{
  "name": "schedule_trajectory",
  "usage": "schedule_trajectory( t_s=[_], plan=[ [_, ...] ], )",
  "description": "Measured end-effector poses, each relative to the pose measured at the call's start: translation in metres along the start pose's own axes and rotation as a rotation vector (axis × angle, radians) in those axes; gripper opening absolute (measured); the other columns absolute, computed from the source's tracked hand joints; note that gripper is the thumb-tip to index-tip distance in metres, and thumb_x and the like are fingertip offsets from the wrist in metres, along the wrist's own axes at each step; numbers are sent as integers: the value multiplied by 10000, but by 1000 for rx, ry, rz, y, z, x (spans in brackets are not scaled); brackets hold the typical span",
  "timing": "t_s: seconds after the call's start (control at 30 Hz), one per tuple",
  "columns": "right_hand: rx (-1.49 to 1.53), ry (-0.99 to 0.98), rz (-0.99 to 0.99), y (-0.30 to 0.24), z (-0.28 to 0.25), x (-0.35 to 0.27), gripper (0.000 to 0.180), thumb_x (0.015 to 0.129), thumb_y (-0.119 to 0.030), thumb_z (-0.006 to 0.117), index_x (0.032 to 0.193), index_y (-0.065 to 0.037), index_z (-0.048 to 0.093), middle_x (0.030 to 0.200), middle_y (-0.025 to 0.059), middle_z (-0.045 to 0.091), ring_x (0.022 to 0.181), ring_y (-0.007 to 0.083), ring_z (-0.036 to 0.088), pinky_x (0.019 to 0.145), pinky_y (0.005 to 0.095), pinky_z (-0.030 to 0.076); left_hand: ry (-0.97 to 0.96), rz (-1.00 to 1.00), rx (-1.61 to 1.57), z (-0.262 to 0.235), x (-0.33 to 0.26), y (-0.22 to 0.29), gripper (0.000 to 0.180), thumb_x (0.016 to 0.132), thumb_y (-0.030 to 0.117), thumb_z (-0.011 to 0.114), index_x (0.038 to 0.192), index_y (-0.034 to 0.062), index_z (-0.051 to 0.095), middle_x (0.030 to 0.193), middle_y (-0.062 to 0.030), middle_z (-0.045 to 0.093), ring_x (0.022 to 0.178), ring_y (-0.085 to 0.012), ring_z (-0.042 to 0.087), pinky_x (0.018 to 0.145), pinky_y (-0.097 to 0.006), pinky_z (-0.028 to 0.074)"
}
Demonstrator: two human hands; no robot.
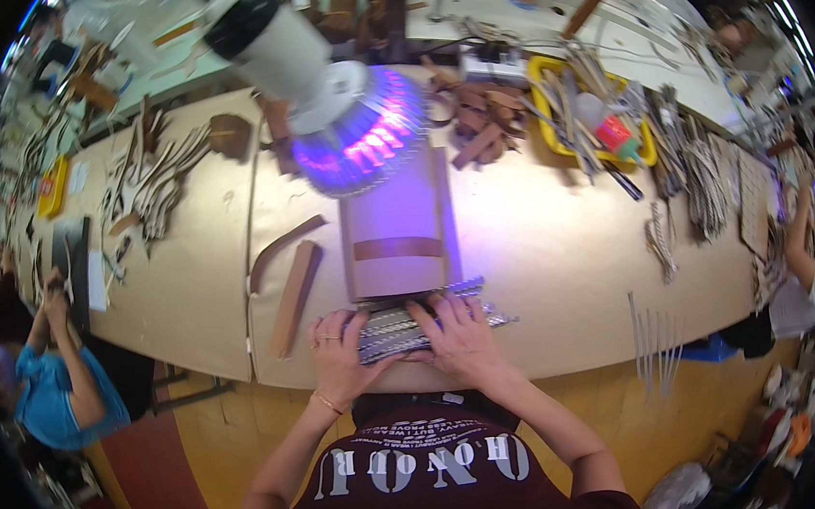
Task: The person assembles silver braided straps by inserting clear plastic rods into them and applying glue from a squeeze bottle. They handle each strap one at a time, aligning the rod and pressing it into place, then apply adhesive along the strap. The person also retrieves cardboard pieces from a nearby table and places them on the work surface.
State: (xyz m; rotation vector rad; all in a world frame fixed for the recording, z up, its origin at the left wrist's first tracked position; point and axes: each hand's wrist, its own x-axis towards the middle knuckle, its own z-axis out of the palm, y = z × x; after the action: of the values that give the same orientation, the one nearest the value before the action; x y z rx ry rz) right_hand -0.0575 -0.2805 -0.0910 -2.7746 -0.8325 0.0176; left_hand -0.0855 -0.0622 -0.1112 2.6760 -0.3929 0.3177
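Observation:
Near the front edge of the table, both my hands hold a flat bundle of patterned grey and silver strips (391, 335). My left hand (341, 351) grips its left end, fingers curled over the top. My right hand (461, 339) lies across the right part with its fingers bent onto the strips; the strip ends stick out beyond it. Just past the bundle sits a shallow brown tray (355, 274) with a brown band (396, 248) across it. Purple light falls on the tray from a ribbed lamp (365, 130) above. Left of the tray lie a long brown bar (295, 298) and a curved brown strip (282, 248).
A yellow basket (537, 135) of tools and a small bottle stands at the back right, beside brown leather pieces (482, 125). Braided bundles (708, 198) lie farther right; thin rods (654, 344) overhang the right front edge. People work at both sides.

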Motion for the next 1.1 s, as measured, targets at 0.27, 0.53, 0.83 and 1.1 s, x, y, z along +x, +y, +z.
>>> schedule_trajectory(
  t_s=[0.27,0.53,0.83,1.1],
  plan=[
    [-16,467,64,88,-53,-11,467,776,-406,775,1143,-140,662,1107,61,643,1098,258,577,932,443,437,-35,35,97,-12,9,-16,795,619,473,850,1232,50,569,1212,-129,574,1170,-291,530,1100,-485,251],
    [-497,191,619,304,-132,59,587,788,-355,764,1274,-103,550,1172,135,607,1099,317,584,916,448,469,-26,104,140,-13,-4,3,665,633,383,840,1221,183,604,1367,-112,517,1333,-282,437,1194,-536,112],
    [-146,-441,684,321,-198,116,611,666,-501,741,1101,-72,719,984,119,728,884,244,707,782,362,571,117,423,63,-1,-25,22,230,765,252,816,973,194,736,1142,17,653,1042,-166,631,1054,-437,357],
    [636,-231,612,323,-209,25,659,882,-540,594,1186,45,621,946,172,699,716,208,690,632,287,560,-70,-39,-662,2,7,99,122,840,62,740,958,38,719,841,-96,711,699,-226,665,653,-320,509]
  ],
)
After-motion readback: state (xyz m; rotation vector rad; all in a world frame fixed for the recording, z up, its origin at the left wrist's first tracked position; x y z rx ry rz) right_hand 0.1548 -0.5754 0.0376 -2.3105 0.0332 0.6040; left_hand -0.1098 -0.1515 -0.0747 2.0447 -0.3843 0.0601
